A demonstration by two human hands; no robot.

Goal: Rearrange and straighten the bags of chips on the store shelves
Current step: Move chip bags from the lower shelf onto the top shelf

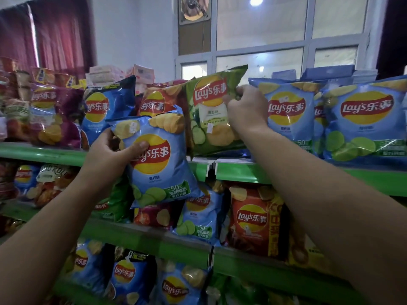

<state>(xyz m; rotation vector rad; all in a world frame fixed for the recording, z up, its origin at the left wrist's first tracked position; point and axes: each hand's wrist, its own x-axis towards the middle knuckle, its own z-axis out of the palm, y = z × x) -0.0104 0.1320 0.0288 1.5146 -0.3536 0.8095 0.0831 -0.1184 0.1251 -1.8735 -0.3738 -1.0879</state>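
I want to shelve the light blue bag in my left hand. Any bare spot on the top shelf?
None shows bare. The top shelf is packed edge to edge from the purple bag to the lime bags. The likeliest slot is beside the green bag that the right hand grips, against the lime bags. The light blue bag hides what's behind it.

Bare left hand (105, 155) and right hand (246, 108), bare forearms (55, 216)

The light-blue bag (158, 164) and the green bag (211, 115) are made of glossy, crinkled plastic film. The shelf edge (374, 179) is finished smooth and faintly shiny. The curtain (55, 34) is matt cloth.
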